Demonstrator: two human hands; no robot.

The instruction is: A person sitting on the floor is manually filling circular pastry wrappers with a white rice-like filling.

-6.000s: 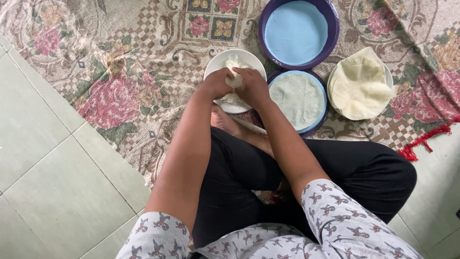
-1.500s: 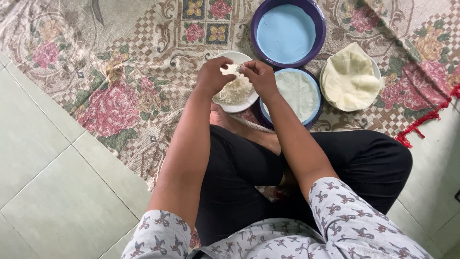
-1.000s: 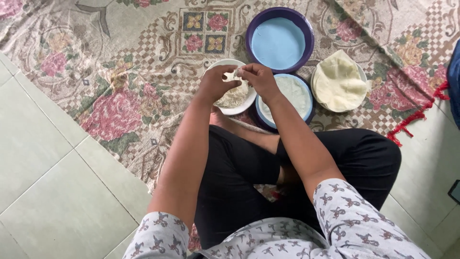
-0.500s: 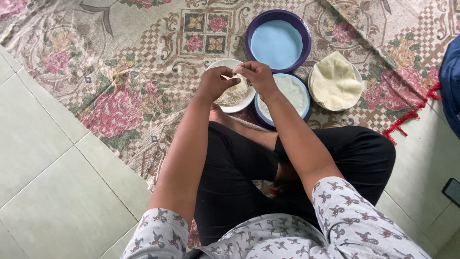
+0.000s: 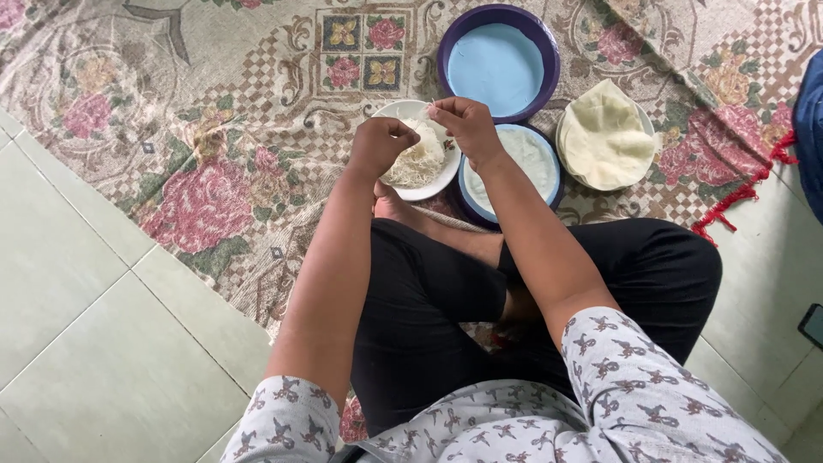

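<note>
My left hand (image 5: 379, 147) and my right hand (image 5: 464, 125) meet over a white plate (image 5: 401, 111) heaped with pale, thin noodles (image 5: 417, 161). Both pinch a clump of the noodles just above the plate. To the right of the plate stands a blue-rimmed bowl (image 5: 542, 193) lined with a thin, pale wrapper (image 5: 523, 159). My right wrist crosses that bowl's left edge. I sit cross-legged in black trousers, one bare foot under the plate's near rim.
A purple basin (image 5: 499, 64) with a light blue inside stands behind the plate. A plate stacked with pale round wrappers (image 5: 605, 135) lies at the right. All sit on a floral rug (image 5: 197, 129) over pale green floor tiles (image 5: 94, 343). A dark phone (image 5: 812, 325) lies far right.
My hands have stayed over the noodle plate, fingers working the noodles and lifting a clump slightly. The view has shifted, so the dishes sit a little differently in the picture.
</note>
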